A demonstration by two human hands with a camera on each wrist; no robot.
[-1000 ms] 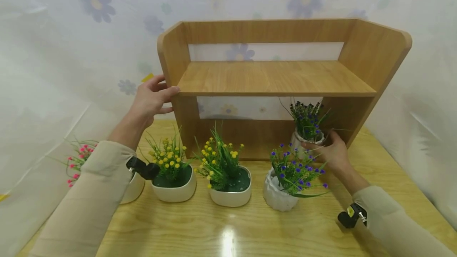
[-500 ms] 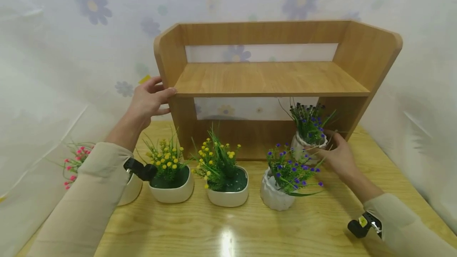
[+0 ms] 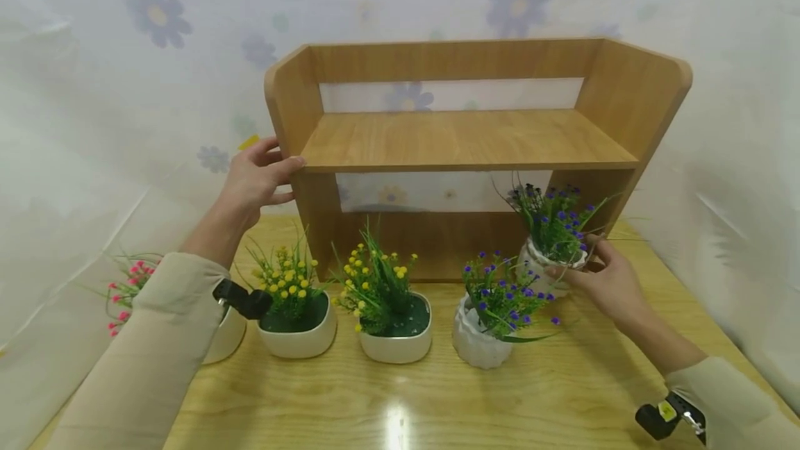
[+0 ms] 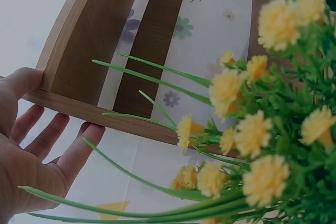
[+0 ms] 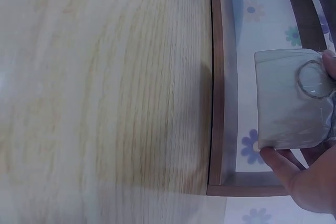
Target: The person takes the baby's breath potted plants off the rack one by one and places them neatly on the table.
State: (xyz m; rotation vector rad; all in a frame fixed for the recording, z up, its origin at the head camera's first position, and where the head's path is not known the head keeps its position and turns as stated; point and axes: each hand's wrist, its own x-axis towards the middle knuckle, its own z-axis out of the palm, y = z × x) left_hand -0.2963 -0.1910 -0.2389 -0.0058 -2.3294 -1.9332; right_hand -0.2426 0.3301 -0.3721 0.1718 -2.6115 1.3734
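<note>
My right hand (image 3: 609, 283) grips a white pot (image 5: 289, 98) of purple flowers (image 3: 562, 217) by its upper part, thumb and fingers on opposite sides. The right wrist view shows a twine loop (image 5: 310, 80) on this pot, whose base is raised off the tabletop. It is at the front right of the lower compartment of a two-tier wooden shelf (image 3: 469, 137). On the shelf's left side panel, my left hand (image 3: 253, 179) holds the edge, thumb on the front and fingers along the outer face. Yellow flowers (image 4: 262, 135) cover much of the left wrist view.
Another white pot (image 3: 481, 342) with purple flowers stands before the shelf, overlapping the held pot. Left of it are two cream pots with yellow flowers, a nearer-centre pot (image 3: 400, 348) and a further-left pot (image 3: 300, 344). Pink flowers (image 3: 128, 290) show beyond my left sleeve (image 3: 150, 339).
My right hand has drawn the held flower pot forward and to the right, from inside the lower compartment toward its front. My left hand stays on the side panel. The head view has shifted slightly.
</note>
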